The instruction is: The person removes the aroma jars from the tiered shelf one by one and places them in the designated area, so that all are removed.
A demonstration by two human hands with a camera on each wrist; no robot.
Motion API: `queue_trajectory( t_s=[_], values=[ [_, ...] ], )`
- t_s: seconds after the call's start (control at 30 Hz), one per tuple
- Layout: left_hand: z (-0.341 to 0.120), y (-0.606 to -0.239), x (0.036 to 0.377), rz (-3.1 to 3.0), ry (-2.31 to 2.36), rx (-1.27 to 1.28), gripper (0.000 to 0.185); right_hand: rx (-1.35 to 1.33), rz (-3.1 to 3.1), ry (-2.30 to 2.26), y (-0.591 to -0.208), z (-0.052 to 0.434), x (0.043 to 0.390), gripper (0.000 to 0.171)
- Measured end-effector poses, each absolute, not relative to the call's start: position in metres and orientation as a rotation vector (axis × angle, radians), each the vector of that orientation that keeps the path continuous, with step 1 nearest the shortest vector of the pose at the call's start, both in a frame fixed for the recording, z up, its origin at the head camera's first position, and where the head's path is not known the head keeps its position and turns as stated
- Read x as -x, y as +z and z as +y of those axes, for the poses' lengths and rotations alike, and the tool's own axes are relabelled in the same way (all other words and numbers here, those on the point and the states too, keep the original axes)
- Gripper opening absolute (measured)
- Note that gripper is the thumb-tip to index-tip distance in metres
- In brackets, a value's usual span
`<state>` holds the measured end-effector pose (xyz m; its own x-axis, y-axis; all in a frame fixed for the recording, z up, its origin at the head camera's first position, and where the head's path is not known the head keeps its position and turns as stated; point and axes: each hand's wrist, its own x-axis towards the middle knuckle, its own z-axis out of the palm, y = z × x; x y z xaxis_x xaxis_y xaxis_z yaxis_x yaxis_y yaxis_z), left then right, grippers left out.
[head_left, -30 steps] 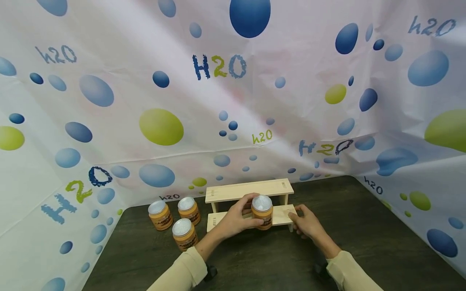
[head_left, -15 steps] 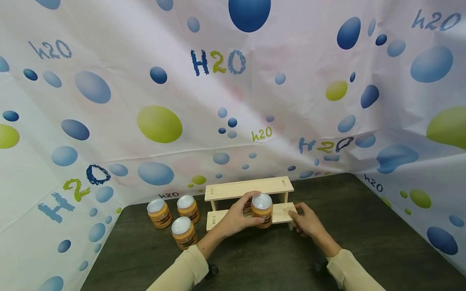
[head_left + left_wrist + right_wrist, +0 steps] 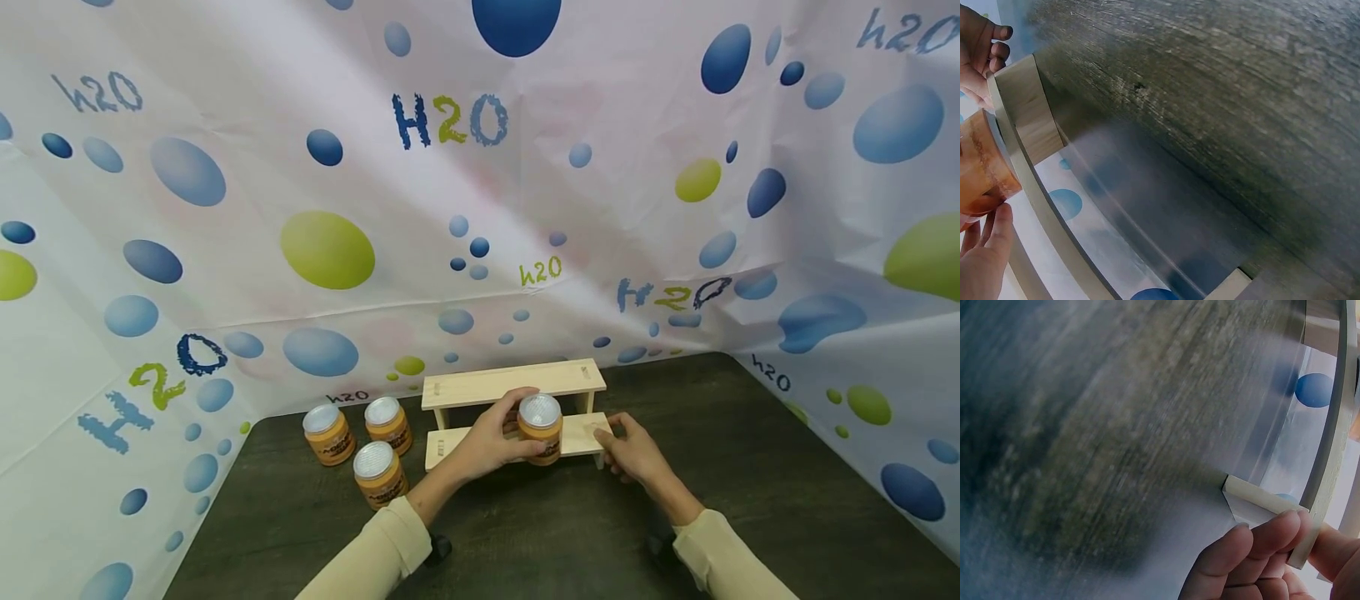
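Observation:
A small two-step wooden shelf [image 3: 513, 384] stands on the dark table near the back wall. My left hand [image 3: 491, 440] grips an orange jar with a silver lid [image 3: 540, 427] at the lower step, right of its middle; the left wrist view shows the jar [image 3: 982, 165] against the shelf edge. My right hand [image 3: 628, 450] pinches the right end of the lower step [image 3: 592, 433], and its fingers [image 3: 1254, 550] curl round the shelf's leg [image 3: 1254, 501] in the right wrist view.
Three more orange jars with silver lids [image 3: 360, 442] stand on the dark wooden table [image 3: 750, 492] left of the shelf. A bubble-print "H2O" sheet [image 3: 480, 167] walls the table at the back and both sides.
The jar in my left hand has shifted slightly up and back against the lower step. The right hand has stayed on the shelf's right end.

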<state>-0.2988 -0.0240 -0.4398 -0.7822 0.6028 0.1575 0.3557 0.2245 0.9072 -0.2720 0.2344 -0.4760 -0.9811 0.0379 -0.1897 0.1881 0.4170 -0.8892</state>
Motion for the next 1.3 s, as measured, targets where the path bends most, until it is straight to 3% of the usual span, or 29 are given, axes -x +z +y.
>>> queue_trajectory(
  t_s=[1.3],
  values=[
    [-0.0214,-0.4348,0.2992,2.294,1.586,-0.885,0.075,-0.197,2.543,-1.615,-0.4752,0.2329,0.2710,0.039]
  ],
)
